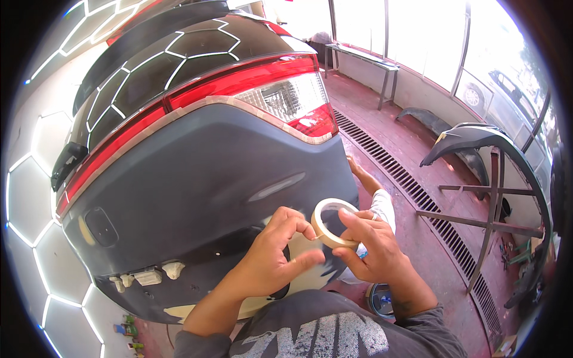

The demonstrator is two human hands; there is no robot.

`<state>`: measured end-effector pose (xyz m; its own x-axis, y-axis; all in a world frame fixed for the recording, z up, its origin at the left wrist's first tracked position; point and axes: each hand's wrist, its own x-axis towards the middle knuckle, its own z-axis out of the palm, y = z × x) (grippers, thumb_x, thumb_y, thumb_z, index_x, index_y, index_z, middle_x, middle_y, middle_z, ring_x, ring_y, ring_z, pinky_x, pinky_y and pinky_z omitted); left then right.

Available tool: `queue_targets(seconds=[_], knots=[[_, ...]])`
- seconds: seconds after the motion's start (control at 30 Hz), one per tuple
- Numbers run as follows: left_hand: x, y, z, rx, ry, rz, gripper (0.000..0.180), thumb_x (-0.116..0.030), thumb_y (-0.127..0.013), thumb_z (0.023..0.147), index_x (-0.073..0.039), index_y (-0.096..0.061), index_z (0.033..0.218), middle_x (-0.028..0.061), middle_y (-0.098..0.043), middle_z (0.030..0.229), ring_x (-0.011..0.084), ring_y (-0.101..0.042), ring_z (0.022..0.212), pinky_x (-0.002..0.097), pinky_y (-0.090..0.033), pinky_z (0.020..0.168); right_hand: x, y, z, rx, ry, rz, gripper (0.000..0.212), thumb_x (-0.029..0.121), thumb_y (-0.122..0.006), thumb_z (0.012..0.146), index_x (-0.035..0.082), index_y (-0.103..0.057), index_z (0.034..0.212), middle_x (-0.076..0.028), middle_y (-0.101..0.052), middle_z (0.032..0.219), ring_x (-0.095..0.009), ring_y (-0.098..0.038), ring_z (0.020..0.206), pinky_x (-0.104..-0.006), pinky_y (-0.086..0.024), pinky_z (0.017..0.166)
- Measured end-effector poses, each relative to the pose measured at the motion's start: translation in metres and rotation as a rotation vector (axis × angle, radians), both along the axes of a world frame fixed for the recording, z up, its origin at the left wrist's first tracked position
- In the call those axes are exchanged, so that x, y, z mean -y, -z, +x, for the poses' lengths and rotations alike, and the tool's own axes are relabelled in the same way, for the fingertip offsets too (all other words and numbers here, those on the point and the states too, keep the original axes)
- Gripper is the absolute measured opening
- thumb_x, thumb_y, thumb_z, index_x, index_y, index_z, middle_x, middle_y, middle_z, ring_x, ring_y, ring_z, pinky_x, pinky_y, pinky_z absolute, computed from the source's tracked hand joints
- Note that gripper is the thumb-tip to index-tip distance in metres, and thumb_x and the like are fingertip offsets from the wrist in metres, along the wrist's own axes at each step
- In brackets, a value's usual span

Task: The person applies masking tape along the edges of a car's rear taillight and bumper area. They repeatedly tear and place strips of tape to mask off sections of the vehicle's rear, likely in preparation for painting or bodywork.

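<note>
My right hand (376,250) holds a roll of cream masking tape (317,222), thumb and fingers closed around its near right side. My left hand (277,250) is just left of the roll. Its bent fingertips touch a short end of tape at the roll's edge, while the thumb stands apart. Beyond both hands is the rear of a car, its tailgate panel (197,161) a matte dark grey. Masking tape lines the lower border of the red and clear tail light (283,98). Taped-over parts (149,275) protrude low on the panel.
Another person's arm (365,176) and white sleeve (383,206) show by the car's right corner. A floor grate (412,179) runs along the right. A bumper (477,134) rests on a metal stand (492,203). A bucket (380,298) stands beside me; a bench (364,56) is farther back.
</note>
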<state>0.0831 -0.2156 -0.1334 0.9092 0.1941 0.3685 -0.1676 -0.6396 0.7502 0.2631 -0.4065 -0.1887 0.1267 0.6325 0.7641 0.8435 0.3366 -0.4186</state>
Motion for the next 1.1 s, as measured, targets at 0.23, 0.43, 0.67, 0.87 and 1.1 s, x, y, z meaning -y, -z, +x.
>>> queue_targets(seconds=[0.23, 0.43, 0.67, 0.87, 1.1], knots=[[0.003, -0.012, 0.019, 0.004, -0.129, -0.072, 0.017, -0.009, -0.092, 0.096, -0.003, -0.076, 0.097, 0.0067, -0.077, 0.094, 0.0157, -0.071, 0.09, 0.0327, -0.055, 0.089, -0.019, -0.021, 0.018, 0.082, 0.2, 0.092, 0.046, 0.012, -0.078, 0.102, -0.001, -0.071, 0.146, -0.01, -0.081, 0.091, -0.026, -0.075, 0.069, -0.0391, -0.058, 0.064], [-0.011, -0.013, 0.036, -0.209, -0.096, -0.36, 0.018, -0.009, -0.09, 0.099, -0.002, -0.074, 0.095, 0.0045, -0.079, 0.09, 0.0078, -0.069, 0.082, 0.027, -0.053, 0.075, -0.024, -0.024, 0.037, 0.131, 0.187, 0.124, 0.043, 0.007, -0.076, 0.102, 0.001, -0.073, 0.144, -0.012, -0.084, 0.095, -0.028, -0.084, 0.083, -0.0386, -0.063, 0.069], [-0.01, -0.003, 0.053, -0.221, -0.092, -0.479, 0.016, -0.011, -0.087, 0.103, -0.001, -0.074, 0.097, -0.0003, -0.073, 0.083, 0.0034, -0.059, 0.073, 0.0243, -0.044, 0.063, -0.029, -0.005, 0.053, 0.152, 0.248, 0.13, 0.044, 0.006, -0.079, 0.097, 0.007, -0.077, 0.141, -0.005, -0.081, 0.085, -0.024, -0.077, 0.07, -0.0369, -0.061, 0.067], [0.012, 0.004, 0.07, 0.213, -0.326, -0.1, 0.012, -0.005, -0.084, 0.103, -0.001, -0.075, 0.097, 0.0029, -0.076, 0.091, 0.0073, -0.065, 0.08, 0.0254, -0.052, 0.074, -0.045, 0.019, 0.128, 0.042, 0.578, 0.233, 0.035, 0.006, -0.075, 0.1, 0.01, -0.079, 0.135, -0.004, -0.076, 0.079, -0.017, -0.071, 0.064, -0.0325, -0.056, 0.063], [-0.014, -0.048, 0.078, 0.118, -0.497, 0.22, 0.008, -0.004, -0.088, 0.095, -0.001, -0.081, 0.095, 0.0053, -0.081, 0.088, 0.0113, -0.073, 0.086, 0.0304, -0.056, 0.081, -0.023, 0.04, 0.199, -0.684, 0.503, 0.539, 0.029, 0.012, -0.075, 0.109, 0.008, -0.074, 0.138, 0.001, -0.065, 0.097, -0.009, -0.056, 0.079, -0.0267, -0.049, 0.075]])
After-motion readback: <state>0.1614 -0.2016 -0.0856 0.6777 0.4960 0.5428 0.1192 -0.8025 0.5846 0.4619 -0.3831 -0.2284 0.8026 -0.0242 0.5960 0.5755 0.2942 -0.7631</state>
